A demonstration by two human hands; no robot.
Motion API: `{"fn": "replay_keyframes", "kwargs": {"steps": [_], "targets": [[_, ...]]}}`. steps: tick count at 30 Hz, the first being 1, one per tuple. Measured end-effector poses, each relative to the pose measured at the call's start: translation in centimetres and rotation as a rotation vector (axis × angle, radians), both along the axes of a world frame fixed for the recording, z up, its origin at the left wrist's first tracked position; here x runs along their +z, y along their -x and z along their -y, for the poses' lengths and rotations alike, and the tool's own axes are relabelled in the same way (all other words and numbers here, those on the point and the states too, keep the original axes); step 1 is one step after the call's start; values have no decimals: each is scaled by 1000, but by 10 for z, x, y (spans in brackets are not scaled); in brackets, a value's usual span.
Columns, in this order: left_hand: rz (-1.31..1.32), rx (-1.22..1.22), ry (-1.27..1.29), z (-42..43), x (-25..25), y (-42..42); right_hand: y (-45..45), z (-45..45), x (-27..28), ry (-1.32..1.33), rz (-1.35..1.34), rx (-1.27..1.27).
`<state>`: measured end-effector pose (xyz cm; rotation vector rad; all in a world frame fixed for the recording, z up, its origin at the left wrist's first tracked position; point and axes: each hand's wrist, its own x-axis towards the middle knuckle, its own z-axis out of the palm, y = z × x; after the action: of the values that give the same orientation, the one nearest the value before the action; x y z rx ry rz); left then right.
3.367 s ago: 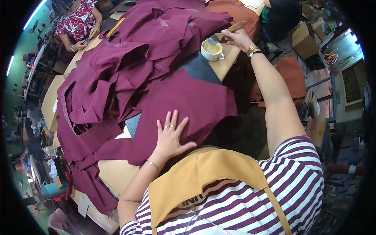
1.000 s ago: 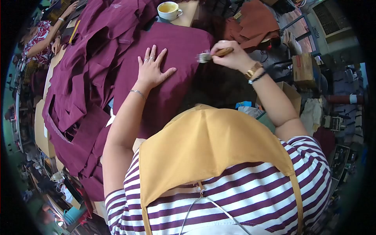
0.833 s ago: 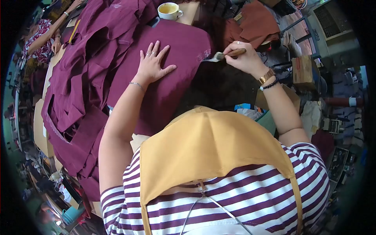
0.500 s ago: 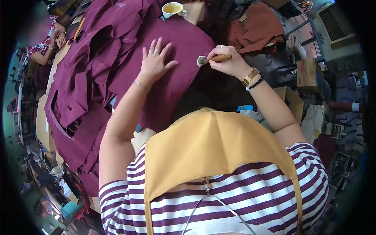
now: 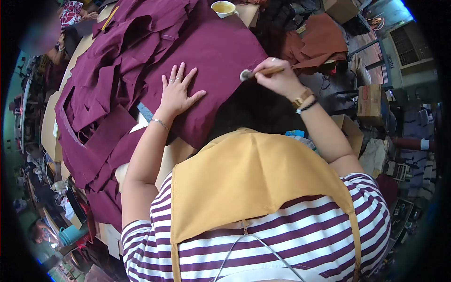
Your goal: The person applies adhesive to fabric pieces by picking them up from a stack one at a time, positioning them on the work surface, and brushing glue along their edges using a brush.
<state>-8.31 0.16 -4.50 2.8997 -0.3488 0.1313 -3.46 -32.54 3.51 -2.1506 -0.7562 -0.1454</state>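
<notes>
My left hand (image 5: 176, 94) lies flat with fingers spread on a smooth maroon fabric piece (image 5: 221, 51). In my right hand (image 5: 277, 79) is a brush (image 5: 246, 74) with a wooden handle, its pale bristles at the right edge of that piece. Faint whitish marks show on the fabric near the bristles. A white cup (image 5: 224, 9) with yellowish contents stands beyond the fabric, at the top of the view. Heaped, creased maroon fabric (image 5: 108, 80) lies to the left of my left hand.
Rust-coloured fabric (image 5: 319, 40) lies at the upper right, with cardboard boxes (image 5: 370, 100) beyond my right arm. A yellow pencil-like item (image 5: 110, 18) rests on the heap. Another person's hand (image 5: 88, 16) shows at the upper left, by the table edge.
The brush went from over the cup to the fabric's right edge. Lately the near end of the fabric has shifted, baring more table beside my left forearm. My left hand stays flat on it.
</notes>
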Motion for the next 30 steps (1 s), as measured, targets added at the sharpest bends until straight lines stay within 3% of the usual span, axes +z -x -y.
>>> {"fn": "replay_keyframes", "kwargs": {"steps": [3,5,8,10,13,16,21,24,27,30], "targets": [[64,13,75,0,4,4,0,19,-2,89,-36,-6],[28,24,105,-2,8,8,2,40,4,395,-44,-89],[-124,26,148,-2,19,22,15,24,11,130,10,-68],[-47,42,110,1,13,38,21,-8,5,-44,30,21],[-1,24,54,-2,1,44,25,-14,-6,-18,-14,38],[-14,-2,40,-7,-2,31,17,25,-1,322,7,-72],[-10,-5,55,-13,-3,20,28,-33,11,-62,123,64],[-49,12,72,-14,6,25,33,-41,-6,-26,-1,113],[-69,53,80,-11,8,31,29,-7,6,238,-41,-12],[28,50,61,-12,-7,38,33,-22,21,114,59,6]]}}
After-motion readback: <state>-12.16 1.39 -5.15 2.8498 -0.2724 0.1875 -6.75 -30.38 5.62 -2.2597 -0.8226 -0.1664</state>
